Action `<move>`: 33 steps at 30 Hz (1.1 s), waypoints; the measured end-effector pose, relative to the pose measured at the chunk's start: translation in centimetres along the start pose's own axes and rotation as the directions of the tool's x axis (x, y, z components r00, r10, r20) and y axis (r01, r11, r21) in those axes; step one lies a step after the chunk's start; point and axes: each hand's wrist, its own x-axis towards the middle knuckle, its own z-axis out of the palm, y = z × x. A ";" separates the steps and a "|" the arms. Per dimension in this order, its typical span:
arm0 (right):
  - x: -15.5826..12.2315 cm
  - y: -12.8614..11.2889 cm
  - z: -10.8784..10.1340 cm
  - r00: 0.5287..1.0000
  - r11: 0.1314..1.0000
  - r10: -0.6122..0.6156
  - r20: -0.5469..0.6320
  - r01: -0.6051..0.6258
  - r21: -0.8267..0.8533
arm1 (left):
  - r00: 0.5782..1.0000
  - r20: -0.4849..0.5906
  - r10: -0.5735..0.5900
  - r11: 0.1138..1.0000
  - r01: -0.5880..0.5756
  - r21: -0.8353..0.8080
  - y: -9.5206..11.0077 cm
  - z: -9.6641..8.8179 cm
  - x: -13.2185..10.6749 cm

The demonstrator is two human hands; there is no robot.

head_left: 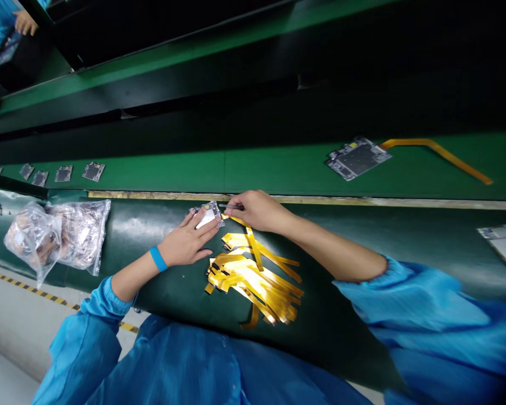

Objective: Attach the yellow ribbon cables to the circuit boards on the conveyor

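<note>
My left hand (188,242) lies flat, fingers stretched out, pressing a small circuit board (208,214) onto the dark green bench. My right hand (255,209) is closed in a pinch on the end of a yellow flex cable (253,243), right at the board's edge. A pile of several yellow flex cables (253,284) lies just below both hands. A blue band sits on my left wrist, and both arms wear blue sleeves.
A green conveyor belt (236,169) runs behind the bench, carrying a board with a long yellow cable (358,157) at right and several small boards (63,172) at left. A clear plastic bag (59,233) lies at left. Another person's hands (23,22) show far upper left.
</note>
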 end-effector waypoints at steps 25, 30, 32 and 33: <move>-1.3 1.1 2.2 0.977 0.988 -0.104 -0.186 0.081 -0.128 | 1.000 -0.005 0.005 1.000 -0.005 -0.029 0.7 -0.7 0.4; -1.3 2.1 2.7 0.956 0.986 -0.162 -0.243 0.146 -0.081 | 1.000 -0.021 0.009 0.996 -0.011 -0.087 0.5 -0.1 0.5; -1.3 2.4 2.9 0.951 0.986 -0.168 -0.259 0.158 -0.061 | 1.000 -0.022 0.006 0.995 -0.008 -0.098 0.6 -0.1 0.6; -1.3 2.5 2.9 0.952 0.986 -0.166 -0.259 0.158 -0.052 | 1.000 -0.018 0.006 0.995 -0.007 -0.099 0.7 -0.2 0.7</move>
